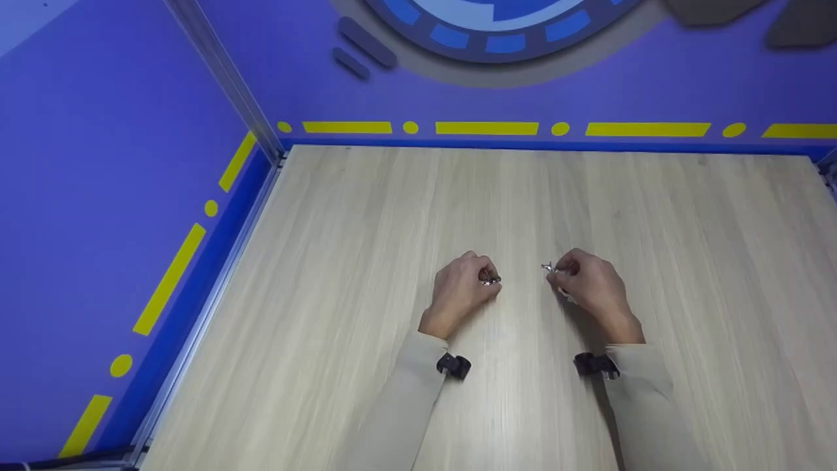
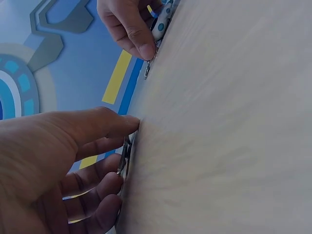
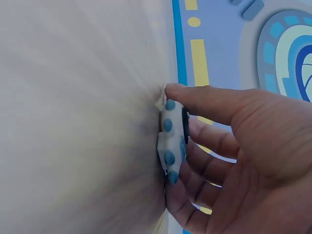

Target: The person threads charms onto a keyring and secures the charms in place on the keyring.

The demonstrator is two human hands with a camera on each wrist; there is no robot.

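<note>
Since the grip masks it in head view, the metallic piece (image 1: pixel 492 281) pinched in the curled left hand (image 1: pixel 460 286) reads poorly; tabletop (image 1: pixel 510 203) shows between the hands, on to its far edge (image 1: pixel 523 151). Left wrist: right hand (image 2: pixel 127 27) cut off at top. Right wrist: right thumb and bent fingers grip a white, teal-spotted piece (image 3: pixel 170 139) near the tabletop, partly hidden.

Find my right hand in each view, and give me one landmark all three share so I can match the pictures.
Head: your right hand is right of centre.
Left wrist: the right hand is at the top, left of centre.
Right wrist: the right hand fills the lower right.
Shared landmark: the yellow wall bars.
</note>
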